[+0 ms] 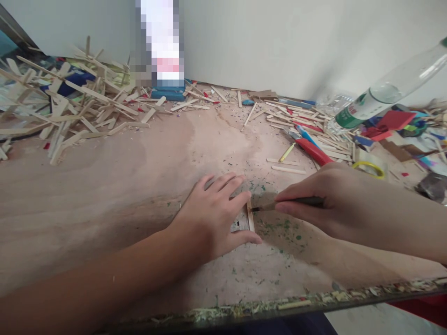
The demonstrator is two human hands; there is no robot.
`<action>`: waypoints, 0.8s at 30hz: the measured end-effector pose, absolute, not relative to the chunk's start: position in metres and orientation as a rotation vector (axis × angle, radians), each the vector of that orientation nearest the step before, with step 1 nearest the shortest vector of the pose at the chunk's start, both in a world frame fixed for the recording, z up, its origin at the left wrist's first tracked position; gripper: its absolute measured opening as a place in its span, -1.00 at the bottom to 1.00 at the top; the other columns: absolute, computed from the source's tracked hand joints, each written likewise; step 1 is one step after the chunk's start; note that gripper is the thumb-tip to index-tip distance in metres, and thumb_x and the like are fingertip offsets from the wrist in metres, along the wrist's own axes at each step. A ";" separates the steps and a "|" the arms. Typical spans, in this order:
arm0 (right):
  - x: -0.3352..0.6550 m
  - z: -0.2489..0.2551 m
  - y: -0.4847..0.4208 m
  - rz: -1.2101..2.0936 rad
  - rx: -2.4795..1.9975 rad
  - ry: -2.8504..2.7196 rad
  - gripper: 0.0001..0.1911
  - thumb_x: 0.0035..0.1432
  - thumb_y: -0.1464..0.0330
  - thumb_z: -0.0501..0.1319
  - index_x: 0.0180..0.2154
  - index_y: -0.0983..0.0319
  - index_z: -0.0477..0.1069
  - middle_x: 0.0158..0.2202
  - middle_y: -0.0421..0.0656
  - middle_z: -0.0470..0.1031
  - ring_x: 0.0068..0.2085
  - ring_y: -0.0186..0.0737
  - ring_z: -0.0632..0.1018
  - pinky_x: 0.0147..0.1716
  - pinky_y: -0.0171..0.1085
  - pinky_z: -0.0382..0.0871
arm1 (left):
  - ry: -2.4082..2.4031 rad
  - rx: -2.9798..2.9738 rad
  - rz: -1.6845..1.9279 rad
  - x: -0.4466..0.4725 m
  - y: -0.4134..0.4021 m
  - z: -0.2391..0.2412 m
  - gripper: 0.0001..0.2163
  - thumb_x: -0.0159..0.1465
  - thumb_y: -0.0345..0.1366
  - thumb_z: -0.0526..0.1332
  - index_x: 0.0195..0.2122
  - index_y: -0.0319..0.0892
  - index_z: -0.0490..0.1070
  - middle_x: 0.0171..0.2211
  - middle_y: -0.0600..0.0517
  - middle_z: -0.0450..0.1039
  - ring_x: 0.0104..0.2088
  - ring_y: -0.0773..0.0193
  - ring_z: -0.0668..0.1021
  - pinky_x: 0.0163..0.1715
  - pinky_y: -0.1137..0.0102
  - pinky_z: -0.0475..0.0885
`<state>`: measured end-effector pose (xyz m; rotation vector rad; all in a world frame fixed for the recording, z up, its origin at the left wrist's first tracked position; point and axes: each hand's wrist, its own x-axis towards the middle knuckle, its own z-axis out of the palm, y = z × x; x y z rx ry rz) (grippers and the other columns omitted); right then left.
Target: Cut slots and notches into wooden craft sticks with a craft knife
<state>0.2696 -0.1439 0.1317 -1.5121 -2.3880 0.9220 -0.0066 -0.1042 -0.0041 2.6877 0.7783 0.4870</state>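
My left hand (213, 211) lies flat on the wooden board (122, 186), fingers spread, pressing down a small wooden stick piece (250, 217) and a pale flat bit beneath it. My right hand (314, 200) is closed in a pinch around a thin dark tool (279, 204), a pen or small knife. The tool's tip touches the stick just right of my left fingers. Green flecks dot the board around the stick.
A big heap of wooden sticks (70, 107) fills the far left. More sticks, a red-handled tool (312, 151), a clear plastic bottle (384, 93), a yellow tape ring (368, 168) and coloured scraps lie at the right. The board's front edge (279, 304) is littered with debris.
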 end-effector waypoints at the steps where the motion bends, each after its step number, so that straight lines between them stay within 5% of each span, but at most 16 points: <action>1: 0.270 0.132 -0.144 0.922 -1.504 -2.396 -0.53 0.65 0.27 0.34 -0.42 0.12 0.63 -0.66 -0.33 0.31 -0.64 -0.36 0.23 -0.50 -0.14 0.05 | 0.778 2.687 0.486 -0.007 -0.104 -0.004 -0.23 0.51 0.52 0.59 0.36 -0.06 0.76 0.63 -0.30 0.67 0.64 -0.39 0.64 0.62 -0.29 0.49; 12: 0.263 0.136 -0.140 0.692 -1.421 -2.612 -0.53 0.63 0.39 0.31 -0.44 0.12 0.59 -0.62 -0.25 0.41 -0.56 -0.26 0.31 -0.37 0.00 -0.02 | 0.771 2.687 0.483 -0.006 -0.103 -0.003 -0.24 0.46 0.46 0.66 0.36 -0.06 0.75 0.64 -0.29 0.67 0.63 -0.40 0.65 0.60 -0.31 0.51; 18: 0.264 0.151 -0.139 0.797 -1.613 -2.603 -0.41 0.75 0.20 0.18 -0.46 0.12 0.48 -0.62 -0.27 0.32 -0.59 -0.30 0.26 -0.37 -0.01 -0.02 | 0.777 2.683 0.477 -0.007 -0.103 -0.005 -0.22 0.49 0.48 0.64 0.41 -0.06 0.74 0.66 -0.29 0.65 0.65 -0.39 0.63 0.64 -0.28 0.46; 24: 0.265 0.140 -0.143 0.766 -1.586 -2.599 -0.47 0.71 0.26 0.21 -0.42 0.12 0.57 -0.63 -0.28 0.39 -0.59 -0.31 0.30 -0.37 -0.01 -0.03 | 0.775 2.688 0.494 -0.008 -0.104 -0.005 -0.24 0.50 0.48 0.62 0.38 -0.06 0.75 0.64 -0.29 0.66 0.63 -0.39 0.65 0.63 -0.28 0.48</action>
